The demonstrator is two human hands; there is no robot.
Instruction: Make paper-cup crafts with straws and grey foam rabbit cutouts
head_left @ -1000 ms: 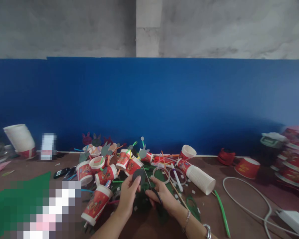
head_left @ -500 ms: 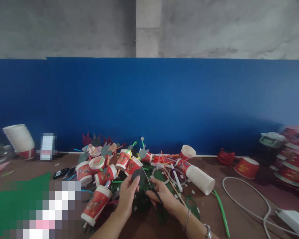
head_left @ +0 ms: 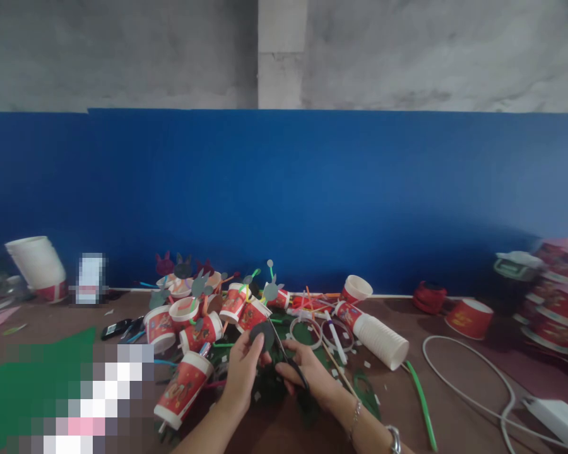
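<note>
Between thumb and fingers, my left hand (head_left: 245, 364) pinches a dark round paper disc (head_left: 263, 337). My right hand (head_left: 303, 371) grips black-handled scissors (head_left: 294, 367), whose blades point up and away, right beside the disc's right edge. Whether the blades touch the paper I cannot tell. Dark green paper scraps (head_left: 272, 384) and small white bits lie beneath both hands. Left of my left hand a red paper cup (head_left: 183, 389) lies tilted on the table. Beyond the hands is a heap of red cups (head_left: 201, 333) with grey animal-shaped cutouts (head_left: 201, 285) and coloured pipe cleaners.
Two rolls of tape (head_left: 306, 333), a white marker (head_left: 335, 340) and a stack of paper cups (head_left: 381, 338) lie right of centre. A green stick (head_left: 422, 407) and a white cable (head_left: 490, 366) are farther right. Green paper (head_left: 38, 366) covers the left; a blue panel (head_left: 284, 195) stands behind.
The disc has turned or shifted very slightly in my left hand, and the left fingers have moved a little. My right hand and the scissors have barely shifted.
</note>
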